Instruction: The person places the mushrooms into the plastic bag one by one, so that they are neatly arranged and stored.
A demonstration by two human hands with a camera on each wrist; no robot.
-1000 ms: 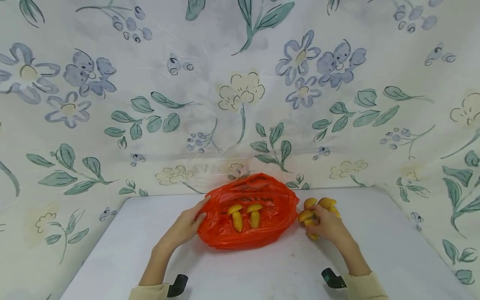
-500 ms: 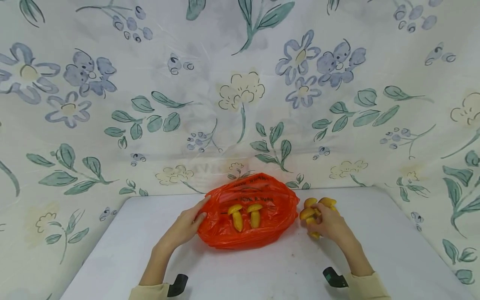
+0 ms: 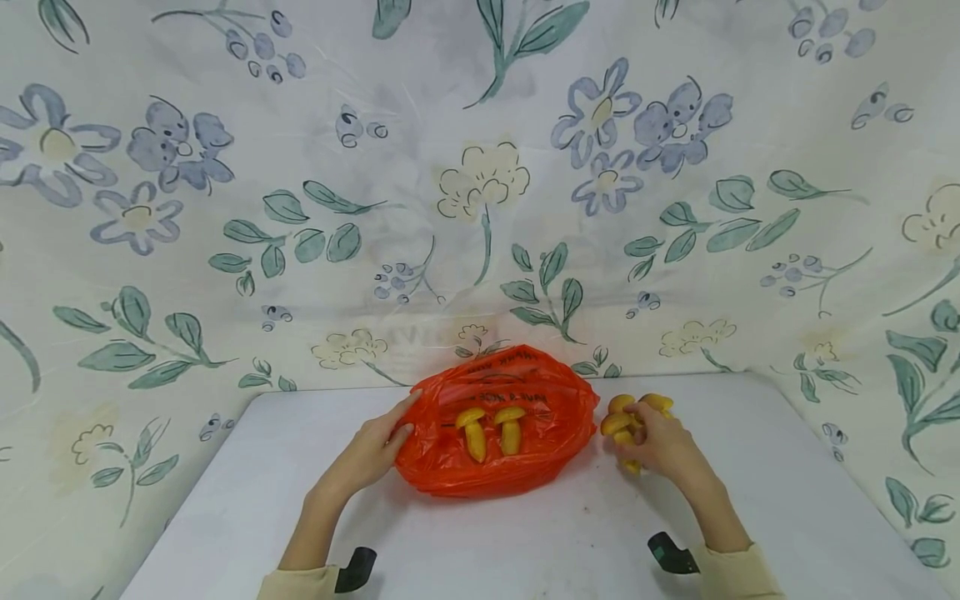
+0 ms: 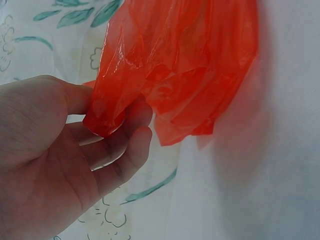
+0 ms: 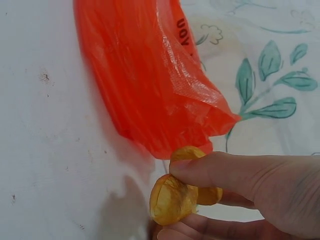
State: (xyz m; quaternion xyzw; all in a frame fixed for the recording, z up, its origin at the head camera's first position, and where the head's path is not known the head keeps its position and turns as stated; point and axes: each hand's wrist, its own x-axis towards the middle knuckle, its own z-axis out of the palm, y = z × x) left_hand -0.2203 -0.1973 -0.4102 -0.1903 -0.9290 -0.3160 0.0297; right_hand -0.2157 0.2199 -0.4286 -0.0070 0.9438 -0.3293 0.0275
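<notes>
A red plastic bag (image 3: 442, 467) with dark print lies in the middle of the white table, and two yellow mushrooms (image 3: 510, 433) show side by side on it. My left hand (image 3: 372, 450) pinches the bag's left edge between thumb and fingers, seen close in the left wrist view. To the right of the bag, my right hand (image 3: 666, 446) grips a yellow-brown mushroom (image 5: 172, 200) with the thumb on top. Further mushrooms (image 3: 657, 403) sit around that hand, partly hidden behind its fingers.
The white table (image 3: 517, 550) bears a few small dark specks. Behind it rises a floral cloth (image 3: 420, 183), which also runs down both sides. A black device (image 3: 356, 571) is at the left sleeve, another black device (image 3: 672, 553) at the right.
My right hand has shifted slightly to the right, and the mushroom at its fingers has moved and turned a little with it. The left hand and bag look nearly the same.
</notes>
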